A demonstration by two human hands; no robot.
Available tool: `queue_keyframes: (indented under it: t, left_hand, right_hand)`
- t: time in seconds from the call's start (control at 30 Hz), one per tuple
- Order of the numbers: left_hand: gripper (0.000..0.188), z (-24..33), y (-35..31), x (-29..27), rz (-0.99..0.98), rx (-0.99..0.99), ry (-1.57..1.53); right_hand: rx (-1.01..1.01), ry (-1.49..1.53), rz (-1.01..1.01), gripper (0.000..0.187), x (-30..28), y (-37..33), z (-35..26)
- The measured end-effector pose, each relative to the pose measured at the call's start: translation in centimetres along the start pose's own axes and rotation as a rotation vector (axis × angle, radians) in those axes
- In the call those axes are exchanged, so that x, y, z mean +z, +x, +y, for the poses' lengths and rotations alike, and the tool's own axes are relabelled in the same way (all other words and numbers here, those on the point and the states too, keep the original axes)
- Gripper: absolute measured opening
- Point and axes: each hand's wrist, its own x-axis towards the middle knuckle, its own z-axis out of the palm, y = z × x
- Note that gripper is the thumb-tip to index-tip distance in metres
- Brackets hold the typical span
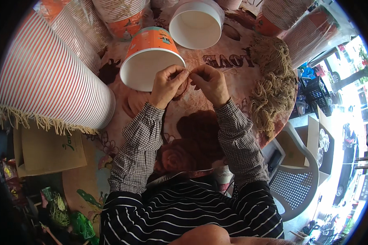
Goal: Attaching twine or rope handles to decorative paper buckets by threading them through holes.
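My left hand (167, 85) and my right hand (210, 83) meet above the middle of the table, thumbs and forefingers pinched together. Between the fingertips is a thin, pale strand of twine, hard to see clearly. Just beyond my left hand an orange paper tub (145, 41) lies on its side, its white open mouth facing me. Behind it, to the right, another tub (176, 25) lies with its white inside showing. A heap of loose beige twine (270, 87) rests on the table's right side.
A long stack of nested paper tubs (65, 77) fills the left, with twine ends hanging beneath it. Wrapped stacks (120, 18) stand along the far edge. A cardboard box (55, 151) is at lower left. A grey plastic chair (296, 183) stands right of the flower-patterned tablecloth (196, 155).
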Motion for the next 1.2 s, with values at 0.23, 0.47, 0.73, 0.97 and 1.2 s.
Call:
queue_keyframes:
  t: [0.23, 0.47, 0.73, 0.97, 1.2]
  left_hand:
    - [0.011, -0.1, 0.0, 0.4, 0.096, 0.097, 0.232]
    - [0.013, -0.2, 0.0, 0.9, 0.161, 0.528, 0.456]
    - [0.014, 0.5, -0.5, 0.6, 0.104, 0.551, 0.673]
    - [0.009, 0.0, 0.3, 0.2, 0.038, 0.416, 0.268]
    - [0.016, -0.2, 0.0, 0.1, -0.195, -0.273, -0.573]
  right_hand:
    - [-0.03, -0.134, 0.041, 0.018, 0.2, -0.2, -0.6]
    - [-0.022, -0.145, 0.025, 0.017, -0.2, 0.0, -0.2]
    - [0.045, -0.114, 0.015, 0.017, -0.5, -0.1, -0.7]
    - [-0.189, -0.324, 0.015, 0.014, -0.6, 0.1, -0.9]
    - [-0.073, 0.14, -0.11, 0.011, -0.9, 0.7, 0.6]
